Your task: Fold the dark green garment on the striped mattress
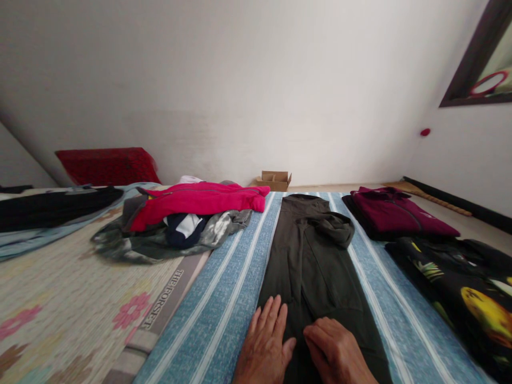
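A long dark olive garment lies lengthwise in front of me, with a collar-like opening at its far end. A bunched section, perhaps a sleeve, is folded over near its far right side. My left hand rests flat on the near left part of the cloth, fingers stretched out. Close beside it, my right hand has its fingers curled down onto the cloth near the middle, seemingly pinching it. The garment's near end runs out of view below my hands.
Blue striped cloth lies beneath the garment. To the left are a pink garment pile, black clothing and a flowered mat. A folded maroon garment and black printed clothing lie right. A cardboard box stands by the wall.
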`<state>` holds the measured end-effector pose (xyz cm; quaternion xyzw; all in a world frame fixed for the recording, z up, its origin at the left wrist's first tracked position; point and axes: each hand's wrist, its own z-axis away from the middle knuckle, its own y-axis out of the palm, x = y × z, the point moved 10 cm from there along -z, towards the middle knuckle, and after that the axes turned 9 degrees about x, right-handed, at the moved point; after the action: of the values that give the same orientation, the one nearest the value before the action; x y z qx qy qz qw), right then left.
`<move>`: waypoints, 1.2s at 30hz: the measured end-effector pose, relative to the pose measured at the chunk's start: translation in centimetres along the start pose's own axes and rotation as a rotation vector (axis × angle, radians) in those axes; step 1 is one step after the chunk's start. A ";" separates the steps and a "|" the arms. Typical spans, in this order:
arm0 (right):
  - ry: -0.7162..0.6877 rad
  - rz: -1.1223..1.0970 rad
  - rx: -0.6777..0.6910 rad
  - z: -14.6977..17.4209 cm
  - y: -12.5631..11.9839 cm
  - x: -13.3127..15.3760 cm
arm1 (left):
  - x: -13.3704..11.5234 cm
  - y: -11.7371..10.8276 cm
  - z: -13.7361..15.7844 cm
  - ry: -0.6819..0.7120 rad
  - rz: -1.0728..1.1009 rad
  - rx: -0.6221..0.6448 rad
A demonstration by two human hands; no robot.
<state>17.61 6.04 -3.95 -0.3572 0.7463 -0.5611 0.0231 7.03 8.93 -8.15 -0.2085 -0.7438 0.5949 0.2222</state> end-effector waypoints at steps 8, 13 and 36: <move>0.051 -0.157 -0.103 -0.1 -2.6 -1.9 | -0.1 -0.6 -0.1 0.061 -0.055 -0.042; 0.232 -0.252 -0.196 -0.6 -6.4 -7.0 | 0.8 -0.5 -0.4 0.145 0.000 0.000; 0.935 -0.917 -0.622 -3.9 -2.9 -34.3 | 8.0 5.4 -26.6 -0.269 0.180 0.345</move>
<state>42.93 28.05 -12.61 -0.3470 0.5784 -0.3702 -0.6388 16.17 35.74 -7.59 -0.1518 -0.6326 0.7529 0.0996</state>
